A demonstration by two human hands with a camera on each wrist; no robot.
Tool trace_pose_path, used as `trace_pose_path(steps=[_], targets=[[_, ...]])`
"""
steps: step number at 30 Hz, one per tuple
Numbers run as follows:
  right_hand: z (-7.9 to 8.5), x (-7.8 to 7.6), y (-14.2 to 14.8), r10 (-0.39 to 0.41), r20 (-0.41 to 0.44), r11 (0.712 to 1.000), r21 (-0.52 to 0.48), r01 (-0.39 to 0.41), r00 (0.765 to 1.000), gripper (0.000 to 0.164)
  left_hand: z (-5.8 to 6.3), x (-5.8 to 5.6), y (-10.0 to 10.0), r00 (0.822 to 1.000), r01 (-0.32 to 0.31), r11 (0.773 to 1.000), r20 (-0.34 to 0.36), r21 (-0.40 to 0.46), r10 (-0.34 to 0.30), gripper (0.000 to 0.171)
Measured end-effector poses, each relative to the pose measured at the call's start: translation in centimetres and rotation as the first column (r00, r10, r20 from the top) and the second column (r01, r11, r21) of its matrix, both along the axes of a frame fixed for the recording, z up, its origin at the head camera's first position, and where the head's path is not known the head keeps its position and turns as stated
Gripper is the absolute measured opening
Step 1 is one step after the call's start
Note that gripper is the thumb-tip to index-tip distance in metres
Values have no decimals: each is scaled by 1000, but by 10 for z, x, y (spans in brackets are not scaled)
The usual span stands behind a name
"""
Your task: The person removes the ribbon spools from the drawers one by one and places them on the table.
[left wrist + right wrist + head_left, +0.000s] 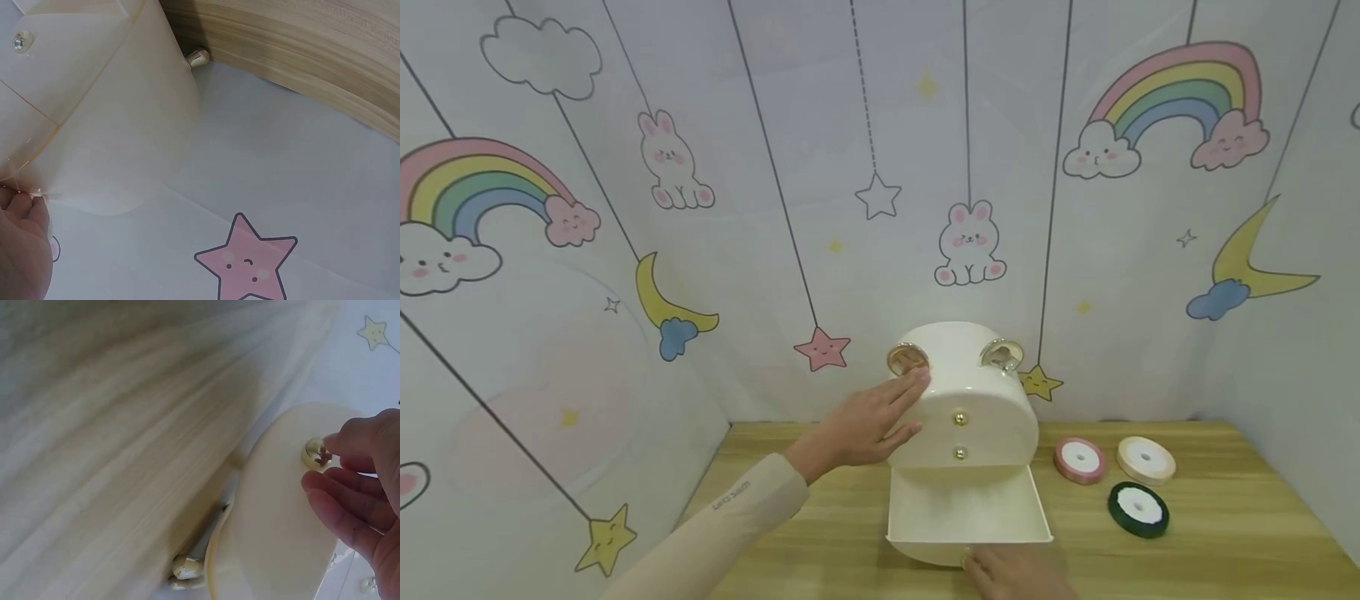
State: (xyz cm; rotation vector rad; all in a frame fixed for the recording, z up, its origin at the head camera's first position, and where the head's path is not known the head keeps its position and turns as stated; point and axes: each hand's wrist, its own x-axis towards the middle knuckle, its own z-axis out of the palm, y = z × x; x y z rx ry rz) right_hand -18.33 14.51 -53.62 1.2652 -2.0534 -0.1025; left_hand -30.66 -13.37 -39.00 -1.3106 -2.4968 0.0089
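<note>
A cream storage box (pixel 977 429) with a rounded top, two ear-like gold rings and small round gold knobs stands on the wooden table. Its bottom drawer (pixel 967 504) is pulled out, and the visible inside is bare. My left hand (pixel 868 421) rests on the box's upper left side, below the left ear ring (pixel 907 358), fingers stretched out. Low at the front, my right hand (pixel 1018 573) is at the drawer front. In the right wrist view its thumb and fingers pinch the gold drawer knob (pixel 317 454).
To the right of the box lie three ribbon rolls: pink (pixel 1080 461), cream (pixel 1146 460) and dark green (pixel 1138 509). Behind the table (pixel 1232 517) hangs a cloth (pixel 880 275) printed with rabbits, stars and rainbows. Short gold feet (pixel 187 567) carry the box.
</note>
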Motion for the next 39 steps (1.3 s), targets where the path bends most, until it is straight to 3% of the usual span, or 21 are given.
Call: trace_pose_path(steps=[5,14,23,39], targets=[[0,-1,-7,11,-65,1000,29,-9,998,51,0,-1,0,1000,8,1000,-17,4,-8,69],[-6,-4,-19,8,-164,1000,-23,-12,986,61,-3,-2,0,1000,7,1000,-29,3,-7,69],[-12,0,-24,-65,-173,998,-35,60,983,60,-4,-2,0,999,20,1000,-37,8,-19,69],[-10,-2,-23,-82,-160,996,-33,77,984,74,-5,-3,-2,999,16,1000,-32,16,-15,70]])
